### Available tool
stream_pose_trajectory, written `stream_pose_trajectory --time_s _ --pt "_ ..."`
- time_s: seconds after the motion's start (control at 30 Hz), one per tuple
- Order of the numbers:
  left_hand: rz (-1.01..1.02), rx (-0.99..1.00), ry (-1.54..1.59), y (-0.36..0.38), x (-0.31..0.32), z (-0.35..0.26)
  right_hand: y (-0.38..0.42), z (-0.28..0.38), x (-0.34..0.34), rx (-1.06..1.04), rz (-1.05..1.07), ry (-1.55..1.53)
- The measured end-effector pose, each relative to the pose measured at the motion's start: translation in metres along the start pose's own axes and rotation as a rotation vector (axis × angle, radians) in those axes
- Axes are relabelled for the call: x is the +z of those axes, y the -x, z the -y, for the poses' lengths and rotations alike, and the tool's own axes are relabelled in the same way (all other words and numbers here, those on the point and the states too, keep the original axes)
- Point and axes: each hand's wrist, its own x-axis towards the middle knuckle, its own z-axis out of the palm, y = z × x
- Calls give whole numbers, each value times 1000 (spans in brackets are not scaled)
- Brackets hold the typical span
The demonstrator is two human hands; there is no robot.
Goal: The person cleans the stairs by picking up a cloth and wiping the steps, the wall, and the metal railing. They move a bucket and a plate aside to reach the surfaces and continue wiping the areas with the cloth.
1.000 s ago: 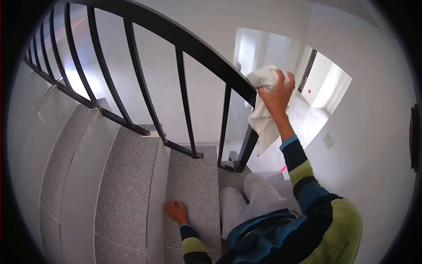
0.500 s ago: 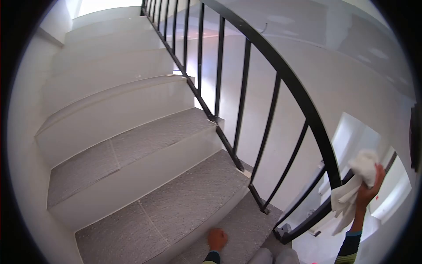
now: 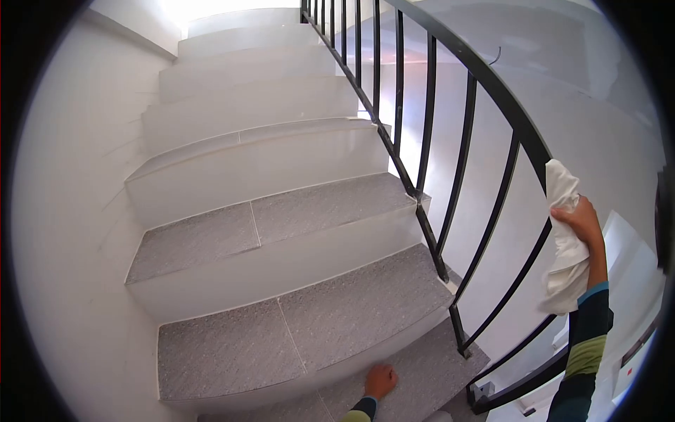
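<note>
A white cloth (image 3: 568, 257) is wrapped over the black handrail (image 3: 485, 70) at the right. My right hand (image 3: 582, 219) grips the cloth against the rail, its fingers closed round it, and part of the cloth hangs below. Low in the view, my left hand (image 3: 380, 380) is curled into a fist above a grey stair tread (image 3: 422, 366). Nothing shows in the left hand, and the other steps rise in front of it.
Grey-topped steps (image 3: 365, 302) climb toward a bright opening at the top. Black balusters (image 3: 464, 169) line their right side, with an open drop beyond. A white wall (image 3: 70, 211) bounds the stairs on the left.
My right hand and the cloth have moved up and onto the handrail. The cloth was bunched and hanging lower before. The view has shifted, so the stairs appear further right.
</note>
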Motion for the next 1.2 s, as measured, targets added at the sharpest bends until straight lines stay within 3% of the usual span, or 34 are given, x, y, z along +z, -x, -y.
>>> stream_pose_trajectory --time_s 0.1,0.3,0.37,0.5,0.57,0.63,0.7,0.77,0.83,0.87,0.9,0.93,0.97,1.0,1.07,1.1,1.2 --pt "-16 36 -24 1 0 -1 11 -1 3 -68 -63 -18" --pt "-11 54 -47 -2 9 10 38 -24 20 67 -249 193" --pt "3 36 -40 0 14 11 68 -37 25 -70 -328 335" --pt "-15 3 -10 -2 2 2 135 -51 32 -121 -421 436" --pt "14 -25 24 -2 7 -3 167 -60 25 -311 -412 457" --pt "37 -237 560 -9 23 -10 200 -56 34 -232 -354 39" --pt "174 -267 824 -8 23 -51 226 -36 48 -191 -311 -113" --pt "302 -116 897 1 9 -106 247 -28 75 -95 -273 -317" --pt "293 101 1089 10 -20 -156 266 -26 105 -33 -188 -453" --pt "289 89 1088 13 -34 -178 278 -28 120 11 -87 -524" --pt "309 71 1338 16 -45 -198 289 -25 134 26 72 -684" --pt "323 54 1588 18 -50 -207 297 -22 132 -31 353 -652" --pt "439 -70 1536 29 -42 -195 306 -30 139 -153 563 -438" --pt "430 -80 1547 34 -44 -192 306 -26 140 -393 693 -291" --pt "572 -442 1805 44 -55 -185 310 -28 147 -387 689 -330" --pt "656 -417 1847 44 -61 -183 313 -31 152 -388 698 -322" --pt "589 -529 1803 46 -75 -195 325 -31 155 -305 652 -417"
